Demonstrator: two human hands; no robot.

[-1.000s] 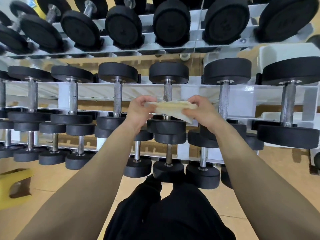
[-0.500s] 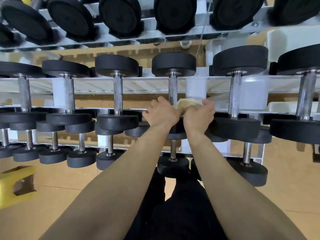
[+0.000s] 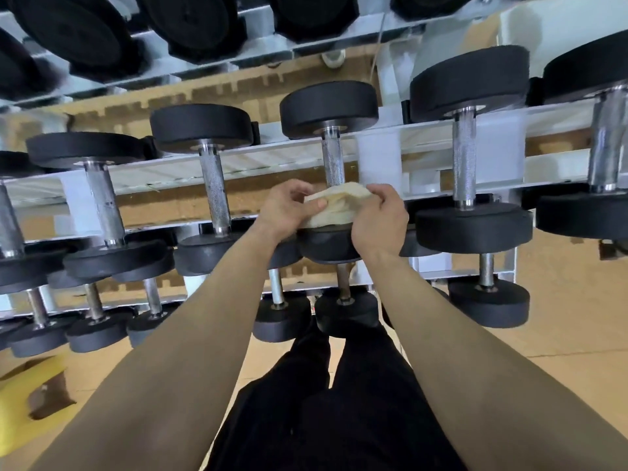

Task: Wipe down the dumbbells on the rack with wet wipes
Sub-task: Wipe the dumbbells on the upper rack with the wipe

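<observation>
The left hand (image 3: pixel 285 212) and the right hand (image 3: pixel 380 222) each pinch the wet wipe (image 3: pixel 334 207) upon the near head of the dumbbell (image 3: pixel 326 248). Its handle (image 3: pixel 332 161) runs straight away, just beyond both grips.

A smooth tan floor (image 3: pixel 560 317) spreads below the white metal rack (image 3: pixel 377 154). Through the rack's gaps shows a brown surface with a stepped pattern (image 3: pixel 210 93). Left of the rack, a yellow hollow block (image 3: pixel 13 419) sits on the floor. The light is soft and even.
</observation>
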